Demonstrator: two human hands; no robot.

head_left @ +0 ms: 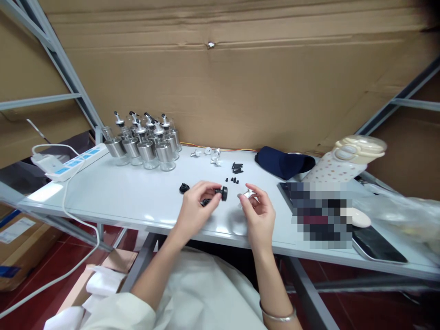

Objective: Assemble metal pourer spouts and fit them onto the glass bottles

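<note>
My left hand (199, 202) pinches a black ribbed stopper (224, 193) between thumb and fingers, its round end turned to the right. Across a small gap, my right hand (257, 208) is closed on a silver pourer spout (248, 194). Both are held just above the white tabletop near its front edge. Another black stopper (184, 188) lies left of my left hand, and a dark piece (205, 202) shows partly under that hand. Farther back lie several silver spout parts (216, 159), black strip-like pieces (237, 168) and tiny black caps (234, 180).
Glass bottles with steel sleeves (147, 151) cluster at the back left, several topped with pourers. A white power strip (77, 162) with a cable lies at far left. On the right are a navy cloth item (284, 162), a polka-dot bottle (338, 164) and a phone (378, 244).
</note>
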